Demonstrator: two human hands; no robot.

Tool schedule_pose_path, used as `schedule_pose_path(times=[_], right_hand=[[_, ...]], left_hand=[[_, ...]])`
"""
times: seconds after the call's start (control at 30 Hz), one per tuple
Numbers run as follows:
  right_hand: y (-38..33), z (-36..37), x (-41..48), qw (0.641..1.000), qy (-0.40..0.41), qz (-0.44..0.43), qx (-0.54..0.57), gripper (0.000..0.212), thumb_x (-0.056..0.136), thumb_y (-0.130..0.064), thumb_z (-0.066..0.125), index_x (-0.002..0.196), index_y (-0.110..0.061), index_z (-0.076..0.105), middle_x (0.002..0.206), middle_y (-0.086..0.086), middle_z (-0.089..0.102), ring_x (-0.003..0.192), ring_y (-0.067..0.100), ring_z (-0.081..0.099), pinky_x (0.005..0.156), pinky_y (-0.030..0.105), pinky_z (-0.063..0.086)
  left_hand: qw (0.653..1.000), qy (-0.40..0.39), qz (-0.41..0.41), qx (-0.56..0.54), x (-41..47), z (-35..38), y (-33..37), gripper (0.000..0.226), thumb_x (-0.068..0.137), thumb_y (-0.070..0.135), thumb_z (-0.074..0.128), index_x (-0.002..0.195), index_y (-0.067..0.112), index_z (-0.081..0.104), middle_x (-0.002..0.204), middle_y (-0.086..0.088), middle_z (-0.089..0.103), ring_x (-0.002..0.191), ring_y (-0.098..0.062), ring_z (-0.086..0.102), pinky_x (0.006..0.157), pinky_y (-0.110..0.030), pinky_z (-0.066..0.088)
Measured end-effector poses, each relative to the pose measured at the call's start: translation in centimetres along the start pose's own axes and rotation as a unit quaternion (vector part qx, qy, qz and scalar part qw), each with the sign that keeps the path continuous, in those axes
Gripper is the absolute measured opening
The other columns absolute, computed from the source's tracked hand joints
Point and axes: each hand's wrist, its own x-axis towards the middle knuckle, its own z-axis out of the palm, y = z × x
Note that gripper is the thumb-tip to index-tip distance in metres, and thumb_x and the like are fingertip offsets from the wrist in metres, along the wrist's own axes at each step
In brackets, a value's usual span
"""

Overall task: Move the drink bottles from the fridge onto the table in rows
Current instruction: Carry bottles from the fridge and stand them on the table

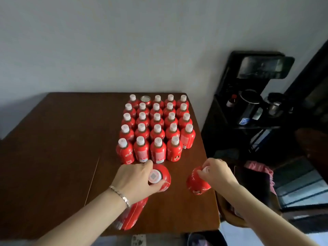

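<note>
Several red drink bottles with white caps (157,128) stand in rows on the brown wooden table (58,139), toward its far right. A red can (145,100) sits in the back row. My left hand (136,180) grips a red bottle (164,176) around its neck, just in front of the nearest row. My right hand (216,172) holds another red bottle (196,182) by its cap, near the table's right edge. A third red bottle (131,215) lies partly hidden under my left wrist.
A dark cabinet (221,121) with a kettle (252,103) and other vessels stands right of the table. A pink cloth (260,167) lies on a dark object below it. The wall runs behind the table. The table's left half is bare wood.
</note>
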Motion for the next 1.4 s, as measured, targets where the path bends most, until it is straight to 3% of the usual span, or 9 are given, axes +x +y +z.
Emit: schedule_pose_path(times=[0.17,0.63,0.73,0.83,0.97,1.07,1.13,1.23,1.4], right_hand=[[-2.1,2.2,5.9,0.995,0.016,0.09,0.03,0.028,0.083,-0.034,0.065,0.103,-0.014,0.061,0.1,0.003,0.051,0.08,0.019,0.057,0.069,0.033,0.053],[-0.8,5.0,14.0,0.97,0.06,0.112,0.208,0.046,0.081,-0.037,0.067,0.12,-0.014,0.055,0.114,0.008,0.055,0.093,0.018,0.055,0.074,0.028,0.048],[1.0,5.9,13.3,0.946,-0.041,0.175,0.269,0.054,0.081,-0.039,0.069,0.125,-0.016,0.05,0.106,0.008,0.061,0.088,0.021,0.064,0.066,0.032,0.056],[1.4,6.7,13.4,0.895,-0.076,0.207,0.388,0.035,0.081,-0.011,0.069,0.113,-0.004,0.059,0.084,0.008,0.069,0.076,0.023,0.066,0.069,0.037,0.055],[1.2,6.6,13.5,0.932,-0.066,0.198,0.295,0.016,0.07,-0.013,0.075,0.085,-0.013,0.068,0.077,0.003,0.073,0.072,0.016,0.068,0.068,0.031,0.056],[0.7,6.0,12.6,0.918,-0.241,0.232,0.211,0.016,0.075,-0.011,0.072,0.088,-0.005,0.064,0.076,0.005,0.065,0.064,0.012,0.059,0.066,0.025,0.054],[-0.8,6.1,11.1,0.909,-0.353,0.147,0.168,0.042,0.072,-0.012,0.075,0.108,-0.014,0.054,0.09,0.002,0.06,0.078,0.013,0.058,0.082,0.031,0.055],[-4.1,8.3,8.4,0.952,-0.267,-0.071,0.129,0.097,0.054,-0.03,0.081,0.136,-0.038,0.03,0.126,-0.015,0.044,0.111,0.01,0.053,0.086,0.027,0.054],[-7.6,11.7,6.0,0.979,-0.118,-0.084,0.143,0.07,0.063,-0.039,0.065,0.129,-0.04,0.041,0.12,-0.015,0.051,0.107,0.015,0.059,0.085,0.024,0.047]], left_hand=[[0.995,-0.072,0.066,-0.034,5.3,1.1,-4.2,0.046,0.074,0.072,0.037,0.085,0.027,0.041,0.075,0.011,0.058,0.065,-0.012,0.058,0.055,-0.023,0.042],[0.98,-0.144,0.113,-0.077,11.1,4.4,-5.5,0.045,0.074,0.073,0.037,0.075,0.029,0.032,0.069,0.012,0.055,0.059,-0.008,0.051,0.047,-0.019,0.028],[0.98,-0.147,0.109,-0.076,11.7,4.8,-5.2,0.043,0.074,0.071,0.038,0.077,0.029,0.032,0.071,0.011,0.057,0.059,-0.008,0.052,0.045,-0.016,0.02],[0.981,-0.142,0.109,-0.074,12.1,5.1,-4.8,0.042,0.074,0.07,0.039,0.077,0.029,0.032,0.065,0.013,0.047,0.055,-0.006,0.043,0.044,-0.015,0.018],[0.981,-0.146,0.107,-0.071,12.3,5.6,-4.5,0.043,0.074,0.071,0.037,0.079,0.028,0.031,0.065,0.013,0.045,0.058,-0.009,0.05,0.048,-0.02,0.026],[0.98,-0.137,0.119,-0.075,12.2,5.8,-4.6,0.043,0.076,0.07,0.039,0.079,0.027,0.031,0.065,0.012,0.046,0.055,-0.01,0.046,0.047,-0.02,0.024],[0.98,-0.129,0.129,-0.085,12.1,5.8,-4.6,0.043,0.077,0.067,0.042,0.08,0.025,0.035,0.068,0.01,0.054,0.054,-0.01,0.044,0.045,-0.019,0.018],[0.983,-0.087,0.153,-0.052,11.8,6.1,-5.0,0.045,0.074,0.064,0.049,0.087,0.021,0.052,0.072,0.007,0.065,0.06,-0.012,0.059,0.051,-0.02,0.024],[0.985,-0.086,0.134,-0.07,10.6,6.8,-6.5,0.043,0.073,0.058,0.054,0.095,0.021,0.058,0.081,0.005,0.068,0.072,-0.019,0.064,0.059,-0.026,0.036]])
